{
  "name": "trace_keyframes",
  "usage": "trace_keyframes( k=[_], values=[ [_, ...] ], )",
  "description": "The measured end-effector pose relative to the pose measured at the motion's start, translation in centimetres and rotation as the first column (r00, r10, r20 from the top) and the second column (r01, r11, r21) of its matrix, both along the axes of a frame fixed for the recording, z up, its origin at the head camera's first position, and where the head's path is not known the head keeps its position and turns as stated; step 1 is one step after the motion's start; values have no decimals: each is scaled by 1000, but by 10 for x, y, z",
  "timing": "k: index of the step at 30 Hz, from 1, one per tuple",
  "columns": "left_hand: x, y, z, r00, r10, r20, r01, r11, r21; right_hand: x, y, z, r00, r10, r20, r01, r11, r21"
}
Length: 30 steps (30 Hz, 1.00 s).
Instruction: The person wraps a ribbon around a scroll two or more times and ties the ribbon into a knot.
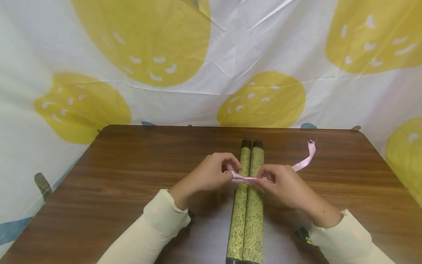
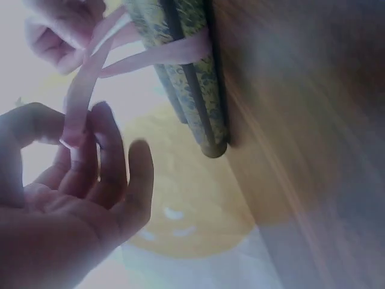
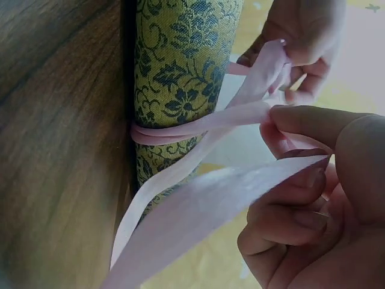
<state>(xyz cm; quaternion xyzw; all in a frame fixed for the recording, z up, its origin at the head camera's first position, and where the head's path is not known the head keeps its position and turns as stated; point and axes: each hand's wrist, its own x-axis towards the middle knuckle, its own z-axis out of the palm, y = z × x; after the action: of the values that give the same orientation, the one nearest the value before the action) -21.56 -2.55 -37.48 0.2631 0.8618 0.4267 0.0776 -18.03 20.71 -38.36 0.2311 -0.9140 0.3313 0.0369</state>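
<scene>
Two rolled scrolls, the left one (image 1: 236,223) and the right one (image 1: 254,220), lie side by side on the table, covered in yellow-green brocade with dark end knobs. A pink ribbon (image 3: 171,129) wraps around them and crosses over their top. To the left of the crossing, my left hand (image 1: 212,172) pinches a folded length of ribbon (image 2: 78,108) between thumb and fingers. My right hand (image 1: 283,183) pinches the ribbon on the right side, its fingertips close over the right scroll. One loose ribbon tail (image 1: 306,161) trails beyond the right hand.
Brown wood-grain tabletop (image 1: 138,157) extends on both sides of the scrolls. Behind it hangs a white cloth (image 1: 184,106) printed with large yellow fruit. Pale sleeves (image 1: 166,212) cover both forearms.
</scene>
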Motion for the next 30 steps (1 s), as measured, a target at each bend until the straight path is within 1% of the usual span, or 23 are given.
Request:
trace_keyframes(
  k=[2,6,8,10,12,15,18,22,24,27,30],
  values=[
    [-1,-4,1,998,-26,60,22,997,74,1,1,0,1000,-1,-5,1,1000,8],
    [-3,-12,4,986,-57,154,26,981,193,1,2,2,1000,-2,-14,2,1000,20],
    [-3,-15,5,979,-72,192,26,973,231,1,2,4,1000,-2,-20,2,1000,25],
    [-3,-19,6,971,-97,220,39,967,251,0,2,4,1000,4,-25,-3,1000,26],
    [-4,-24,7,965,-109,239,47,967,252,0,3,5,1000,7,-23,-6,1000,28],
    [-5,-32,9,962,-106,250,46,971,236,-1,5,4,1000,5,-15,-5,999,32],
    [-7,-43,12,964,-84,253,27,976,218,-1,8,4,1000,0,14,0,999,40],
    [-9,-56,17,960,-62,274,3,977,212,-1,15,8,998,-9,55,5,998,60],
    [-11,-62,19,956,-53,288,-10,977,212,-1,19,10,998,-12,61,7,997,76],
    [-12,-72,19,958,-50,281,-9,979,202,-1,24,13,999,4,48,-9,994,106],
    [-13,-79,20,961,-44,273,-13,979,202,-1,30,15,998,22,67,-29,993,117]
  ],
)
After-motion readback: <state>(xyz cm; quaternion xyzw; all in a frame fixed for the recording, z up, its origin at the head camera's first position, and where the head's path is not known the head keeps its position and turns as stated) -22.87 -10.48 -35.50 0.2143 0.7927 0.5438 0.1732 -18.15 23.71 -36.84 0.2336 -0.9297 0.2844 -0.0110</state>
